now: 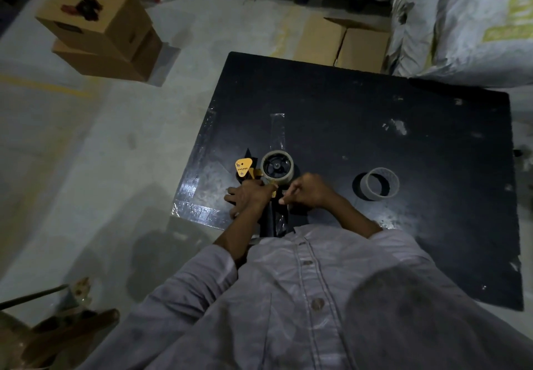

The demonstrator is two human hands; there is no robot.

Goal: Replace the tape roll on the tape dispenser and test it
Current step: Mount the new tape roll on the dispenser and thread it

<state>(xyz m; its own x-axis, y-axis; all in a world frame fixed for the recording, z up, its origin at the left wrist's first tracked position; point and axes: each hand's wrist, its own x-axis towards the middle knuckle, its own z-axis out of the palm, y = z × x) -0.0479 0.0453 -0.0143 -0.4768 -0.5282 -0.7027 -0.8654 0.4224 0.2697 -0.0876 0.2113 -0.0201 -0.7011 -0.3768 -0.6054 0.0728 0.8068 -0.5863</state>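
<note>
A yellow and black tape dispenser lies on its side on the black table, near the table's left front corner. A clear tape roll sits on the dispenser's black hub. My left hand rests on the dispenser just below the roll, fingers spread downward. My right hand is beside it with fingers curled, pinching what looks like the tape's loose end near the roll. An empty cardboard tape core stands on the table to the right.
Strips of clear tape are stuck to the tabletop beyond the dispenser. Cardboard boxes stand on the floor at the far left and behind the table. Large white sacks fill the far right.
</note>
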